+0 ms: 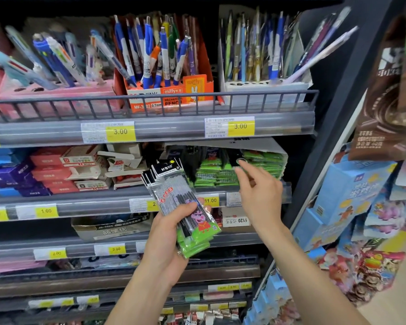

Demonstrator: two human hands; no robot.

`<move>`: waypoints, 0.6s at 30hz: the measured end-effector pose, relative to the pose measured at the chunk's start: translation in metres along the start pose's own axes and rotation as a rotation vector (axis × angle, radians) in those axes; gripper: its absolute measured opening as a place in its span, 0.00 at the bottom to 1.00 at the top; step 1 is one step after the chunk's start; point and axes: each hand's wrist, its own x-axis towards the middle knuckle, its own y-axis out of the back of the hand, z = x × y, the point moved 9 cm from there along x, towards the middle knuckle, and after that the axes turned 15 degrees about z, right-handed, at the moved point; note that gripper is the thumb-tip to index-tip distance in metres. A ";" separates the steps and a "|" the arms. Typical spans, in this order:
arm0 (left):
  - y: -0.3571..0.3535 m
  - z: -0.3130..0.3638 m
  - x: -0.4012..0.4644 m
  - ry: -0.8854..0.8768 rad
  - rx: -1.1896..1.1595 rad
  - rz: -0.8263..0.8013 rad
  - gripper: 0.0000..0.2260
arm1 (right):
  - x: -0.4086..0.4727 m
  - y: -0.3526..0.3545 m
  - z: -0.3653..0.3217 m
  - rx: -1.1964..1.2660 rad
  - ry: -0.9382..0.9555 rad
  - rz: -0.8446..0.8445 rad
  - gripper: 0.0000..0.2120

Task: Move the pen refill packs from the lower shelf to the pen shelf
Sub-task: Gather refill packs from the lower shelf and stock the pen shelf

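Shop shelving is filling the view, with the pen shelf [150, 134] running above both hands and its boxes of pens [155, 55] standing behind a wire rail. To the left of the hands, small red and blue boxes [45, 170] are sitting on the lower shelf [92, 202]. The left hand [164, 240] is gripping a fanned bundle of refill packs [174, 198], thumb pressing across the front, holding it just in front of the lower shelf's edge. The right hand [258, 195] is reaching toward the green packs [220, 172] lying on that shelf, fingers loosely apart and holding nothing, fingertips close to the stack; whether they are touching it is hard to tell. By the look of it the task is partway along: one bundle is gathered, more packs are waiting, and none is showing on the pen shelf yet. Print on the packs is blurring, and hanging snack bags [384, 113] to the right are cut off by the frame edge.
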 end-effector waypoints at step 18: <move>-0.015 0.002 0.001 0.003 -0.001 -0.037 0.23 | -0.086 -0.003 -0.030 0.386 -0.593 -0.572 0.09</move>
